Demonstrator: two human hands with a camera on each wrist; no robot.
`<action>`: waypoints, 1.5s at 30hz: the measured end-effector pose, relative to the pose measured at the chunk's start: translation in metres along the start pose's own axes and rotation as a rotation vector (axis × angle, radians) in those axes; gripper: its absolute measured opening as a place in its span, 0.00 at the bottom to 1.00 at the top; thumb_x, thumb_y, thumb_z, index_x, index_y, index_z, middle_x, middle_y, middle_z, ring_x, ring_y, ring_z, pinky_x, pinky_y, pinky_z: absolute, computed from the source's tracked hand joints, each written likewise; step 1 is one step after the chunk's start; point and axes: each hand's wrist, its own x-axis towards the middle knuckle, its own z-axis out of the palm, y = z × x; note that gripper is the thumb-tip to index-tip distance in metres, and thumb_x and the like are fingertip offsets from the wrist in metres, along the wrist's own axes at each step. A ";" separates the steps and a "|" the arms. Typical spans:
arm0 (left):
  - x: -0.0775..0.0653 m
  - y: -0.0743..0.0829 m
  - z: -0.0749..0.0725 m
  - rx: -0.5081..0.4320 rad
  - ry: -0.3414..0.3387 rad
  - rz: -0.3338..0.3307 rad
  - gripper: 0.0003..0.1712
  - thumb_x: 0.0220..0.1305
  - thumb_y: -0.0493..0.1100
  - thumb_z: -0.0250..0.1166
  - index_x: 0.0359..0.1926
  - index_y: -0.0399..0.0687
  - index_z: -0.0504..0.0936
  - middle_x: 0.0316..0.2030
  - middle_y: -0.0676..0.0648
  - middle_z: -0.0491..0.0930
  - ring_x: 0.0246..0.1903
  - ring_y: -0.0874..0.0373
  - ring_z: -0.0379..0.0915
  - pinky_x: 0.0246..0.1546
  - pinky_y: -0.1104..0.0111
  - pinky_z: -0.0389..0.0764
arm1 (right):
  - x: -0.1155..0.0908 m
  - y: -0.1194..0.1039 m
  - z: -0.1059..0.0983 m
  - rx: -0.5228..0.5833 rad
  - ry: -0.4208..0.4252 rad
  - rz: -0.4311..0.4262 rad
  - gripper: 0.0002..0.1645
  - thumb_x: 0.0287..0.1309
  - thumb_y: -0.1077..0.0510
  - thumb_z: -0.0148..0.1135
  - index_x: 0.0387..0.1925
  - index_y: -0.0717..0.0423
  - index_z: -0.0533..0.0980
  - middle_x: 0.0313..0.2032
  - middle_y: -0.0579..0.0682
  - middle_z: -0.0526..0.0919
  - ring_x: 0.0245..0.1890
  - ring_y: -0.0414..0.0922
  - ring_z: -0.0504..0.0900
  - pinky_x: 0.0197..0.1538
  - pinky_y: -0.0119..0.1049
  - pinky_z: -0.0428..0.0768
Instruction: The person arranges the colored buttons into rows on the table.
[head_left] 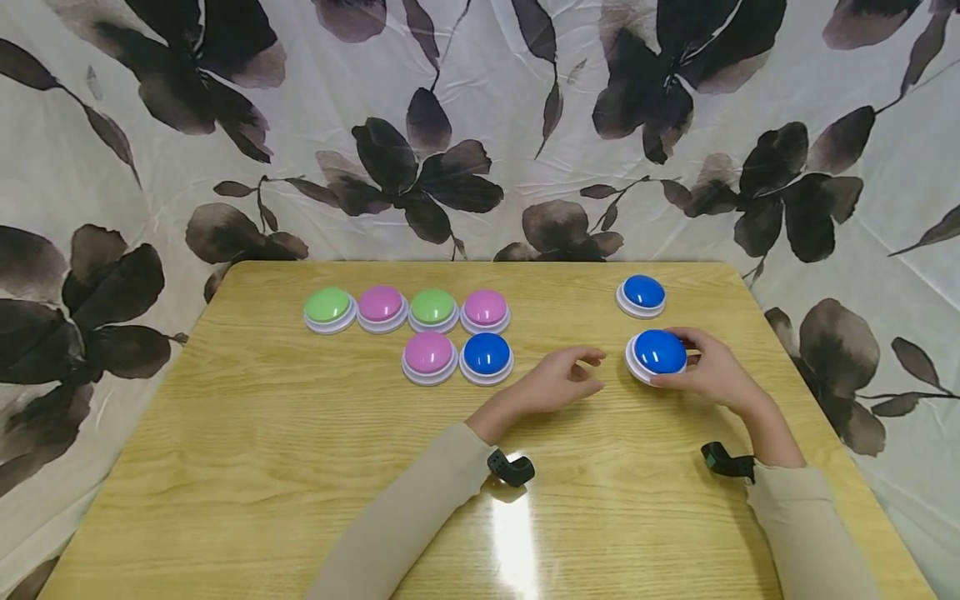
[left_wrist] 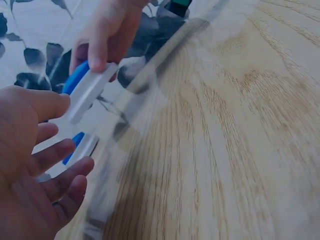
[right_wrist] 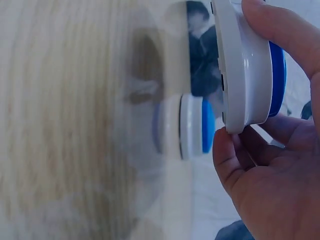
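Observation:
My right hand (head_left: 712, 371) grips a blue dome push button (head_left: 660, 352) by its white base, thumb on one side and fingers on the other. The right wrist view shows this button (right_wrist: 257, 75) raised off the table, its underside facing the wood. My left hand (head_left: 558, 381) hovers to the left of it with fingers loosely bent and nothing in them. In the left wrist view, the left thumb overlaps the edge of the held button (left_wrist: 90, 92). Another blue button (head_left: 642, 295) sits on the table behind the held one.
Left of my hands stand two rows of buttons on the wooden table (head_left: 262, 467). The back row alternates green (head_left: 327, 307) and pink (head_left: 485, 308); the front row has a pink button (head_left: 429, 356) and a blue button (head_left: 487, 357). A floral cloth (head_left: 525, 167) hangs behind.

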 end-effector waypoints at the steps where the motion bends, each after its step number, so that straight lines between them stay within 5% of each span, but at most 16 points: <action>1: 0.002 0.000 0.001 -0.002 0.010 -0.002 0.29 0.67 0.43 0.64 0.66 0.40 0.69 0.58 0.41 0.74 0.48 0.58 0.76 0.49 0.75 0.75 | 0.000 -0.003 0.001 0.000 -0.003 -0.008 0.54 0.46 0.46 0.78 0.67 0.66 0.61 0.62 0.66 0.67 0.57 0.63 0.69 0.58 0.60 0.70; 9: 0.010 0.001 0.003 -0.007 0.087 -0.030 0.37 0.65 0.48 0.66 0.71 0.48 0.64 0.64 0.48 0.69 0.53 0.54 0.74 0.50 0.71 0.76 | 0.001 -0.024 0.008 -0.002 -0.018 -0.063 0.52 0.46 0.48 0.78 0.67 0.65 0.61 0.62 0.65 0.67 0.56 0.62 0.69 0.56 0.60 0.72; 17: 0.009 -0.006 0.001 -0.091 0.128 0.037 0.42 0.60 0.49 0.71 0.72 0.51 0.63 0.65 0.52 0.67 0.53 0.55 0.74 0.51 0.68 0.77 | 0.005 -0.044 0.015 -0.030 -0.015 -0.162 0.52 0.44 0.50 0.79 0.66 0.64 0.63 0.62 0.63 0.68 0.57 0.62 0.69 0.56 0.59 0.72; 29: -0.016 -0.011 -0.010 -0.039 0.151 0.050 0.43 0.58 0.49 0.72 0.71 0.50 0.64 0.65 0.52 0.67 0.52 0.61 0.74 0.50 0.69 0.78 | 0.007 -0.057 0.037 -0.075 -0.027 -0.250 0.50 0.41 0.47 0.80 0.63 0.61 0.68 0.59 0.59 0.72 0.54 0.56 0.72 0.52 0.53 0.76; 45: -0.072 -0.015 -0.038 0.070 0.195 0.037 0.42 0.58 0.54 0.71 0.70 0.52 0.64 0.64 0.51 0.68 0.52 0.60 0.72 0.47 0.66 0.79 | 0.015 -0.094 0.077 -0.050 -0.089 -0.322 0.50 0.37 0.45 0.82 0.62 0.58 0.70 0.57 0.54 0.74 0.53 0.51 0.72 0.50 0.48 0.77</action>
